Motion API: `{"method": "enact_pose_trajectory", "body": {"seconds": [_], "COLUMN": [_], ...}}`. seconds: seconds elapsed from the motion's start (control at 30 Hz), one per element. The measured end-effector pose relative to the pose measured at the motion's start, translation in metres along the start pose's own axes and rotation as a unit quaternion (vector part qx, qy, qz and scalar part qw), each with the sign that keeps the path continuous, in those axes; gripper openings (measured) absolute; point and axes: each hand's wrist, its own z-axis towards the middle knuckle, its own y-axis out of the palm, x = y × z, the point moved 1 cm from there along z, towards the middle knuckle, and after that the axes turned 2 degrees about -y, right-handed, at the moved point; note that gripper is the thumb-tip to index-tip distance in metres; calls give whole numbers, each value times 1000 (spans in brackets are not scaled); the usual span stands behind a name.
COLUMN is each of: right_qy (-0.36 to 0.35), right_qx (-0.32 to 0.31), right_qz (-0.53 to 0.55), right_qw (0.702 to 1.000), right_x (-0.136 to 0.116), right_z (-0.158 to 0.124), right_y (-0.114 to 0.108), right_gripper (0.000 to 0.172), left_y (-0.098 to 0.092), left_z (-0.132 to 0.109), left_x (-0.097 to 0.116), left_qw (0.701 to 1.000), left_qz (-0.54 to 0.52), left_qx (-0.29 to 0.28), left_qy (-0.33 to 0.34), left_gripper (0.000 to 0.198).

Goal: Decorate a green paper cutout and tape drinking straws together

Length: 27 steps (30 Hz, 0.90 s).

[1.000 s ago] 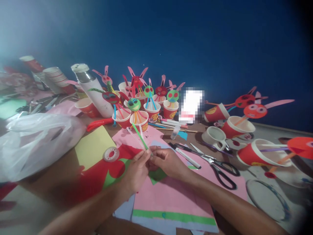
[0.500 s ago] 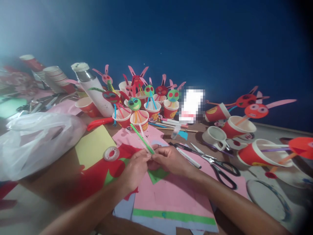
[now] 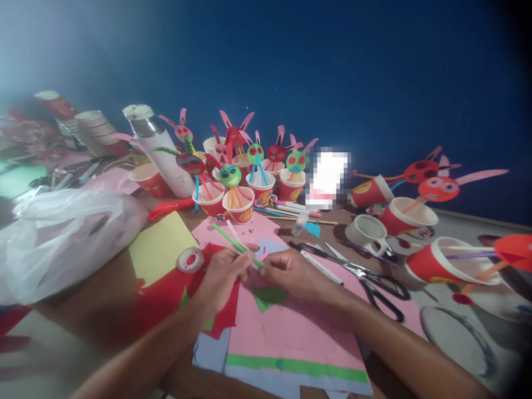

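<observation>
My left hand [image 3: 222,274] and my right hand [image 3: 293,272] meet over coloured paper sheets [image 3: 286,327] and pinch a small bundle of thin straws [image 3: 230,238], one green and two pale, between their fingertips. The straws point up and to the left, toward a cluster of red paper cups [image 3: 239,205] that hold round paper faces with pink ears on straws. A green paper scrap [image 3: 268,296] lies under my right hand. A roll of tape [image 3: 189,259] sits just left of my left hand.
Black-handled scissors [image 3: 366,280] and a white pen [image 3: 322,267] lie right of my right hand. More red cups with paper faces [image 3: 432,191] stand at the right, a white bottle [image 3: 160,152] and stacked cups [image 3: 95,130] at the back left, a plastic bag [image 3: 62,233] at the left.
The straws have tilted lower and further left between my fingers. My left hand has shifted slightly up and left; a red paper piece now shows below it.
</observation>
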Motion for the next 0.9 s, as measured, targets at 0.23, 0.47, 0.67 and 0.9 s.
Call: {"method": "enact_pose_trajectory", "body": {"seconds": [0.23,0.47,0.67,0.9], "right_qy": [4,1,16,29], "right_qx": [-15,-13,4,12], "right_qz": [36,111,115,83], "right_qw": [999,994,993,996], "right_x": [2,10,2,2], "right_z": [1,11,8,6], "right_y": [-2,-3,3,9], "right_gripper": [32,56,55,38], "left_y": [5,3,3,1], "left_z": [1,1,1,1], "left_x": [3,8,5,0], "left_qw": [1000,999,997,991], "left_qz": [-4,-6,39,97], "left_qx": [20,30,47,69], "left_qy": [1,24,42,68], "left_gripper": [23,24,27,33]}}
